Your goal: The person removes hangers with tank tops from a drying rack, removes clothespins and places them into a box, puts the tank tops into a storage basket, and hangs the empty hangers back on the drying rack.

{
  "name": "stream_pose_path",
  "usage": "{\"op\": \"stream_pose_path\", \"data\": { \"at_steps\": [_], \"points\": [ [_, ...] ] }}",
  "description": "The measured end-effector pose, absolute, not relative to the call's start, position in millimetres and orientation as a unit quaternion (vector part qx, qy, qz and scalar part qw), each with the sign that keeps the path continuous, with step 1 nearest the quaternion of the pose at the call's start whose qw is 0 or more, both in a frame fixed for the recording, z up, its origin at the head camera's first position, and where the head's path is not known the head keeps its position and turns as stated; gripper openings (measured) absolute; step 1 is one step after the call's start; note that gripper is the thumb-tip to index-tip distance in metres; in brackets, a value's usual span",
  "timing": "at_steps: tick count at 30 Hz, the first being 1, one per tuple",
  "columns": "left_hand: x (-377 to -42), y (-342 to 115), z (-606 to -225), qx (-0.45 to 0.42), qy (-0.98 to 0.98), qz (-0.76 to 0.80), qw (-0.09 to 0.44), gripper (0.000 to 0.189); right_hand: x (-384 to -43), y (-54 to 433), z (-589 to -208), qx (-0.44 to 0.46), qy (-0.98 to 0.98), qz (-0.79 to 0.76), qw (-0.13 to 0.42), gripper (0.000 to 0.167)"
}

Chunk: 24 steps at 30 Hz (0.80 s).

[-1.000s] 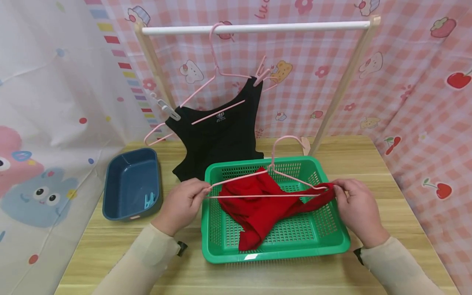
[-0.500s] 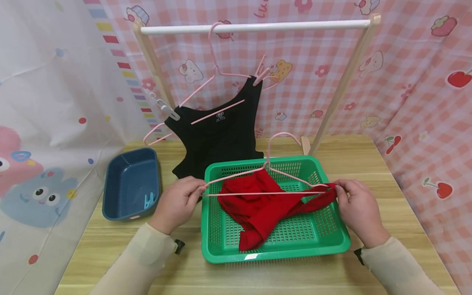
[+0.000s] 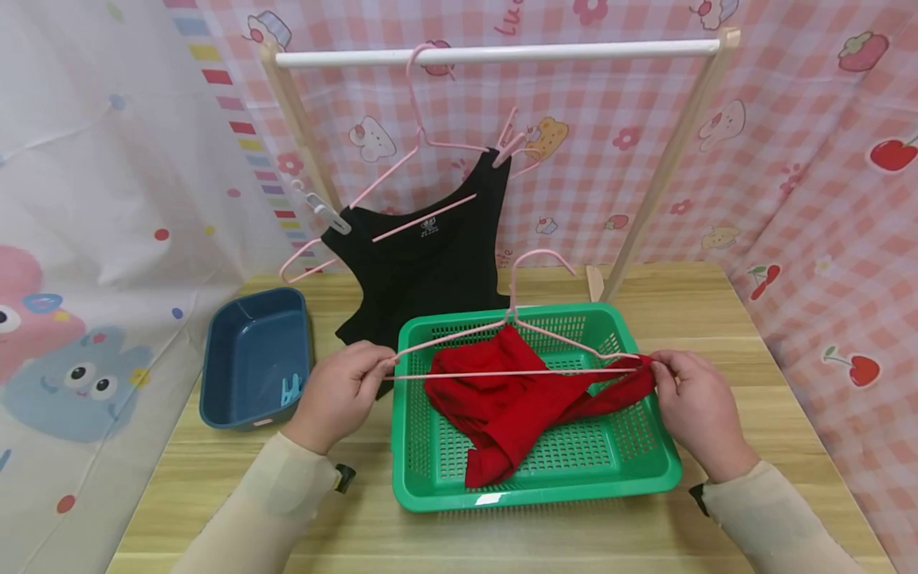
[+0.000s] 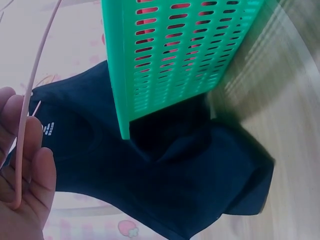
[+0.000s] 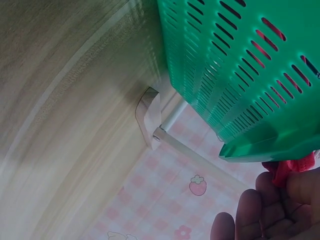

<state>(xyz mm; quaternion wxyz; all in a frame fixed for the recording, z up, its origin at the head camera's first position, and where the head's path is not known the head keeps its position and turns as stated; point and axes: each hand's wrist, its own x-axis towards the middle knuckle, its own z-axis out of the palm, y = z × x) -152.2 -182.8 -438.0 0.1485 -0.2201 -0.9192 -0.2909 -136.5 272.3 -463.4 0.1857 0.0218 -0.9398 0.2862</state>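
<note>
My left hand [image 3: 340,391] grips the left end of a pink wire hanger [image 3: 512,291], whose hook points up and right. Seen from the left wrist, the hanger [image 4: 37,60] crosses my curled fingers [image 4: 42,172]. At the other end, my right hand [image 3: 699,406] pinches a narrow strap of a red garment [image 3: 516,399], with the hanger's right tip inside the strap. Most of the red cloth lies bunched in a green perforated basket [image 3: 538,501]. The right wrist view shows a bit of red cloth [image 5: 285,172] between thumb and fingers.
Behind the basket, a black tank top [image 3: 437,263] hangs tilted on a pink hanger from a white rod [image 3: 574,52], with a grey clip [image 3: 330,215] and a pink clip [image 3: 509,150]. A blue bin [image 3: 254,359] holds light blue clips [image 3: 290,389].
My left hand and the hanger have shifted slightly left and up, and the hook has tilted left. My right hand stays nearly still on the red strap.
</note>
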Motion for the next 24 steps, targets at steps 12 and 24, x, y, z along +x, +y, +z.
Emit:
{"op": "stream_pose_path", "data": {
  "at_steps": [12, 24],
  "points": [
    [-152.9, -185.6, -435.6, -0.225, -0.915, -0.294, 0.161, 0.014, -136.7, 272.1, -463.6, 0.024, -0.942, 0.285, 0.176, 0.018],
    [-152.4, -185.7, -433.6, -0.224, -0.908, -0.304, 0.18, 0.012, -135.4, 271.6, -463.3, 0.022, -0.947, 0.284, 0.145, 0.02]
  ]
}}
